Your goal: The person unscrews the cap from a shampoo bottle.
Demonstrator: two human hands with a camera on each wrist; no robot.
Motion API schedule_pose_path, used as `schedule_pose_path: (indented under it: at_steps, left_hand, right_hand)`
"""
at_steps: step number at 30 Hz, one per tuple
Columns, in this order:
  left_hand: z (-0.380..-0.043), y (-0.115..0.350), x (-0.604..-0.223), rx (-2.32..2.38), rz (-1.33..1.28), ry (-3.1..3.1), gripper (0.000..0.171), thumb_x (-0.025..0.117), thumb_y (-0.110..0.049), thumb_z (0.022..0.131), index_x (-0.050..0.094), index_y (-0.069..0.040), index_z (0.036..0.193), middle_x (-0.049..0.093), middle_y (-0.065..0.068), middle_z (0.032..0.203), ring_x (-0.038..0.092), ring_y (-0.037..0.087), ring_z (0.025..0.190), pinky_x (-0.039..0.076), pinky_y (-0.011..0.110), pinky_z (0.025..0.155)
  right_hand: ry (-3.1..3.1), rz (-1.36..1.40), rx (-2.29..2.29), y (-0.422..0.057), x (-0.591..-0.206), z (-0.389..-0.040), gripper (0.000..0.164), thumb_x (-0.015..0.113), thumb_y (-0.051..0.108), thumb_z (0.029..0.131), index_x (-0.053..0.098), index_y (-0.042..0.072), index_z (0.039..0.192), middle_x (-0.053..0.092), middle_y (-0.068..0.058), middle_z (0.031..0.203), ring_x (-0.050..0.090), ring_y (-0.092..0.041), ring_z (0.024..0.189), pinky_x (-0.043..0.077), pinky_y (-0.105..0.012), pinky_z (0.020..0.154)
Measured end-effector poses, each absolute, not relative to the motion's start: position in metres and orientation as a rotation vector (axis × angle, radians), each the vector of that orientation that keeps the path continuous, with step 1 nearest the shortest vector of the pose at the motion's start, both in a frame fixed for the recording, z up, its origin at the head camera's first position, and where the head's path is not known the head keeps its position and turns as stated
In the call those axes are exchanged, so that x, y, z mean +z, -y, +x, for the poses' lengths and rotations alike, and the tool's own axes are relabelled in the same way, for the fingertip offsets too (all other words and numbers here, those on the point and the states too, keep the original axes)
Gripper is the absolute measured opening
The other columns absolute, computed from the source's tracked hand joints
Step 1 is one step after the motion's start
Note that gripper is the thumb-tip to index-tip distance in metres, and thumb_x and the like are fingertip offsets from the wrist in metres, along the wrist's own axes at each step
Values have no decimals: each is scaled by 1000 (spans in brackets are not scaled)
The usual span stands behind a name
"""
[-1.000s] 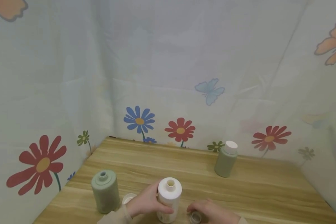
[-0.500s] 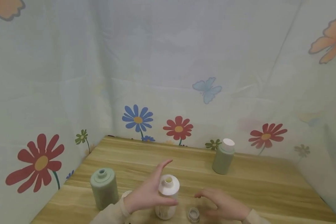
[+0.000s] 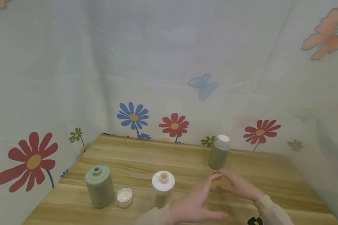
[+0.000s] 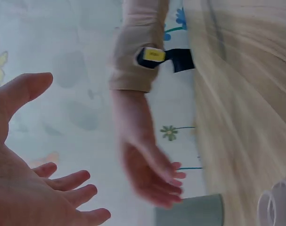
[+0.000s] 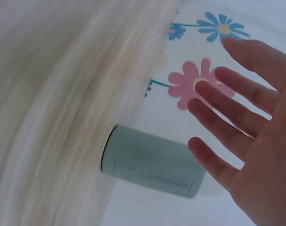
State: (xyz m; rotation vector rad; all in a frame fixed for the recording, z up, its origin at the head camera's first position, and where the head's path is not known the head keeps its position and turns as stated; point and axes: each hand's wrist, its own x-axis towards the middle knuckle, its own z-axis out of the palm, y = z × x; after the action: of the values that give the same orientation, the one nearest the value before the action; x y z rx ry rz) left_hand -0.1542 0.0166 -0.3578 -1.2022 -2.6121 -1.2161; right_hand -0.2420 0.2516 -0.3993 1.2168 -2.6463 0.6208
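My left hand [image 3: 195, 201] is in the air just right of a white bottle [image 3: 163, 182] with an uncovered neck, its fingers extended and holding nothing. Further right, my right hand [image 3: 240, 187] reaches forward near a green bottle with a white cap [image 3: 218, 156]; in the right wrist view its fingers are spread apart from that green bottle [image 5: 152, 162]. At the left stands a second green bottle [image 3: 99, 187], uncapped, with a white cap [image 3: 125, 197] beside it. A small translucent ring-like cap [image 4: 277, 207] shows at the left wrist view's corner; the left hand covers its spot in the head view.
The wood-grain table [image 3: 146, 153] is bounded by pale curtains [image 3: 157, 62] printed with flowers and butterflies. A black strap with a yellow label [image 4: 154, 55] sits on the right sleeve.
My left hand has let go of the white bottle and moved right. My right hand has left the small cap and moved forward toward the capped green bottle. The head view has shifted slightly.
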Motion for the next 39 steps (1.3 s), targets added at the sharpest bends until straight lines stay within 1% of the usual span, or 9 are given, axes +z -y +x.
schedule_pose_path:
  at_steps: [4,11,13,15,19,22,28,34,39]
  left_hand:
    - [-179,-42,-364,-1453,-1087,2658,81,73,-34,85,27,-12,147,38,8,153,38,22,140,37,36,111]
    - [-218,-76,-379,-1750,-830,2667,82,74,-31,83,25,-14,147,36,13,151,39,31,139,37,48,110]
    - [-230,-85,-383,-1848,-768,2631,81,74,-27,83,26,-12,146,37,16,150,39,34,138,36,50,110]
    - [-240,-92,-383,-1897,-729,2587,78,73,-20,83,27,-6,144,39,20,147,40,37,137,36,51,110]
    - [-262,-106,-390,-1895,-635,2534,79,73,-15,82,26,0,143,38,28,145,39,43,136,35,53,110]
    - [-276,-111,-394,-1818,-527,2563,85,74,-17,82,21,2,145,34,32,146,39,46,134,36,55,108]
    - [-304,-122,-402,-1710,-381,2561,93,75,-21,79,16,8,145,36,34,142,43,47,130,38,55,106]
    - [-322,-131,-410,-1844,-221,2467,88,75,-17,78,21,11,142,36,36,139,39,50,130,34,56,109]
    - [-331,-137,-424,-1855,-163,2449,81,75,-13,76,28,12,138,41,35,134,44,50,125,37,56,106]
  right_hand:
    - [2703,1079,651,-257,-386,-260,35,69,23,88,60,11,120,67,-5,118,62,-24,109,51,-44,90]
    - [2693,777,748,-270,-361,-286,33,69,11,88,60,0,117,66,-17,115,62,-35,105,48,-56,90]
    - [2674,707,788,-275,-354,-292,31,67,9,89,59,-1,116,65,-19,115,61,-37,105,48,-57,89]
    - [2653,659,835,-278,-346,-297,31,66,6,89,57,-4,117,64,-23,115,61,-40,104,47,-58,89]
    - [2635,589,868,-278,-337,-306,41,66,7,89,50,-8,124,59,-29,119,58,-45,107,47,-59,90]
    - [2655,556,876,-275,-336,-317,53,65,8,89,41,-8,133,53,-33,125,53,-49,113,46,-60,91]
    - [2727,509,845,-270,-338,-338,61,64,11,91,35,-3,142,49,-33,133,50,-48,119,46,-59,94]
    - [2777,508,866,-259,-343,-345,59,62,16,93,36,-4,142,51,-30,134,52,-44,120,45,-57,97]
    - [2766,464,904,-254,-354,-351,54,61,14,92,40,-4,139,53,-29,133,55,-41,117,47,-53,96]
